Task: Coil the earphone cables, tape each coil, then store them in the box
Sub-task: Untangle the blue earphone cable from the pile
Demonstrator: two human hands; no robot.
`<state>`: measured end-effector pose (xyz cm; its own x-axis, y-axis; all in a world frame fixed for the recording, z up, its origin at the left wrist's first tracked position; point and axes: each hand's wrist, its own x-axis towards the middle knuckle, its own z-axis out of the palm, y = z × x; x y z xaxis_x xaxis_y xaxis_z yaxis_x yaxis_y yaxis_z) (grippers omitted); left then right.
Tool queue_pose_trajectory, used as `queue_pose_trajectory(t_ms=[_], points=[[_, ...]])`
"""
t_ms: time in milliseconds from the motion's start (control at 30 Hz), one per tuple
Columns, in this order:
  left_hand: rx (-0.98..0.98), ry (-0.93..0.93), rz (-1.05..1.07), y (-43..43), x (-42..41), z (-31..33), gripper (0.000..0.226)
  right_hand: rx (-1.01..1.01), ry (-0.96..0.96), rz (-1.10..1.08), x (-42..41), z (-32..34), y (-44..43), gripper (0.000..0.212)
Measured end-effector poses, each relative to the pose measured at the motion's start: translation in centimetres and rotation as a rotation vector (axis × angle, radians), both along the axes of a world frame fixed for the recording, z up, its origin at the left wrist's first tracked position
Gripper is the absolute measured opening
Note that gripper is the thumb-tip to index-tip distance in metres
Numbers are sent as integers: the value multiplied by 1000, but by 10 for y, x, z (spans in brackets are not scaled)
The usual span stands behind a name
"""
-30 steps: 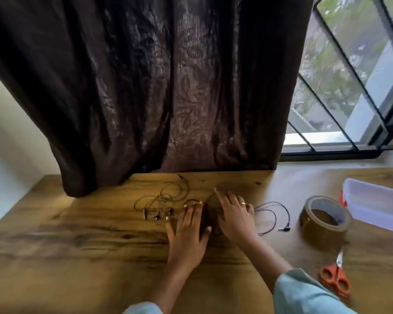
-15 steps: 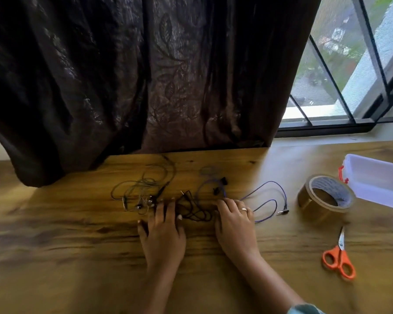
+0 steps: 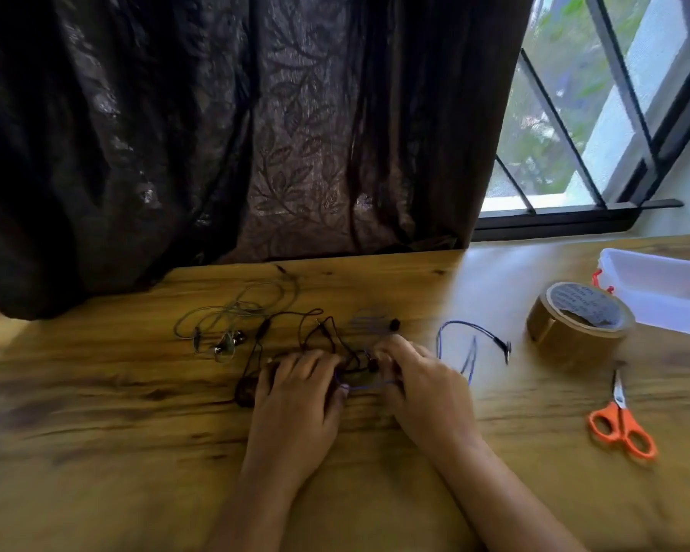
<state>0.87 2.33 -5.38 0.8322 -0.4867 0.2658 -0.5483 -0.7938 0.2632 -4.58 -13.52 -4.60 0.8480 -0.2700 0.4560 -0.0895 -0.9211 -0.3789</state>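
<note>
Three tangled earphone cables lie on the wooden table [image 3: 96, 452]: a grey one [image 3: 232, 312] at the left, a black one [image 3: 315, 332] in the middle, a blue one [image 3: 463, 332] at the right. My left hand [image 3: 295, 400] and my right hand [image 3: 423, 388] rest side by side at the tangle. A short stretch of blue cable runs taut between their fingertips, and both hands pinch it. The black cable passes under my left fingers. A roll of brown tape [image 3: 578, 324] and a clear plastic box [image 3: 662, 288] sit at the right.
Orange-handled scissors [image 3: 622, 420] lie near the right edge, in front of the tape. A dark curtain [image 3: 236, 133] hangs down onto the table's far edge. A barred window [image 3: 598, 113] is at the upper right.
The view has dropped and come closer. My hands have gone from lying flat on the cables to pinching the blue cable, whose right loop has been pulled in and shifted.
</note>
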Motion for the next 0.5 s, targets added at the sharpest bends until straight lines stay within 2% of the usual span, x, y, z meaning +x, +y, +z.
queue_pose_trajectory(t_ms=[133, 233, 333, 400, 500], points=[[-11, 11, 100, 3, -9, 6, 33, -133, 33, -180, -4, -1, -17, 24], [71, 42, 180, 12, -14, 9, 44, -214, 212, -344, -13, -1, -20, 43], [132, 71, 222, 22, -21, 11, 54, -81, 375, -429, -25, 1, -22, 48], [165, 94, 258, 28, -22, 12, 59, 16, 426, -416, -30, -1, -20, 44], [194, 137, 312, 35, -21, 11, 62, 32, 269, -170, -36, -8, -15, 32]])
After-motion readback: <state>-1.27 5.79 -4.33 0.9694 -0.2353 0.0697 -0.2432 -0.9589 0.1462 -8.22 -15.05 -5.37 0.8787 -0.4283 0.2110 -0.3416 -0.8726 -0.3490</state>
